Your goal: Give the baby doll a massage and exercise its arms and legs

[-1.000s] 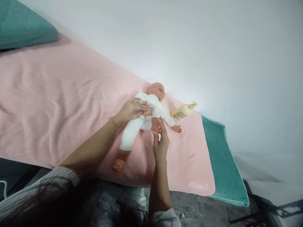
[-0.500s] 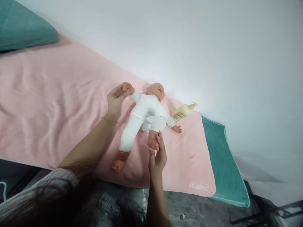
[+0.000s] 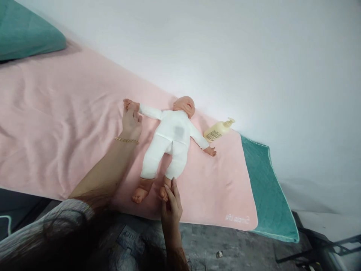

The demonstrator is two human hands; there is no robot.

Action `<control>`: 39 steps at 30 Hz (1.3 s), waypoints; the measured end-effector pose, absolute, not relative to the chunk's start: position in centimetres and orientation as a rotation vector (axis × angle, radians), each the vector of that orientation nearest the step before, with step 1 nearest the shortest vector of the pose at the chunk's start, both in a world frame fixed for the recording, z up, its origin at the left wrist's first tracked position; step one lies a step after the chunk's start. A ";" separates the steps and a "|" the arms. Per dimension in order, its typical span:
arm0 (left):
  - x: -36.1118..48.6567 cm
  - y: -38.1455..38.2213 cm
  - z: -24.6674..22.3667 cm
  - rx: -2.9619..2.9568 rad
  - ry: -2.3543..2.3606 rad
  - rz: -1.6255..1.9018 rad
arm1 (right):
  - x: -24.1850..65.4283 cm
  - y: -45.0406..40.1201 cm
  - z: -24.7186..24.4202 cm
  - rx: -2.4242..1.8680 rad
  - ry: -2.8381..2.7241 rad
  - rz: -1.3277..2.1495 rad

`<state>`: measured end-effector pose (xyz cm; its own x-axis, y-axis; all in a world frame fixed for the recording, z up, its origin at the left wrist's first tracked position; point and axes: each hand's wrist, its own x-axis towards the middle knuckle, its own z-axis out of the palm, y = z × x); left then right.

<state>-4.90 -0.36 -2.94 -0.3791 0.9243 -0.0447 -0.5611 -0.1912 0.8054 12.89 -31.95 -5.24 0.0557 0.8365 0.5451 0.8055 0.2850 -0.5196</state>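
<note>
A baby doll with a white cloth body lies on its back on a pink blanket. My left hand, a gold bracelet at its wrist, is closed around the doll's hand on the left, and that arm is stretched out sideways. Lower down, my right hand grips the doll's foot on the right, fingers along the ankle. Both doll legs point down toward me, nearly straight. Beside the doll's other arm, a pale yellow pump bottle lies tilted on the blanket.
Under the blanket's right end shows a green quilted pad. A green cushion is at the far left. The white wall runs along the back. Black metal framing stands at the lower right, above a grey floor.
My left hand has drawn the doll's arm out to the left, straightening it. My right hand has moved down and left with the foot, so the bent leg is now extended.
</note>
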 end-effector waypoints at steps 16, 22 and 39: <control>-3.0 -3.8 1.7 0.643 0.894 1.945 | 12.9 -31.1 -5.3 -1.524 -1.729 0.036; -1.5 -5.7 2.8 1.201 0.853 1.795 | 13.6 -28.5 -2.8 -1.502 -1.708 -0.004; -1.0 -4.8 1.4 2.022 0.685 1.488 | 15.0 -22.0 1.7 -1.389 -1.590 0.075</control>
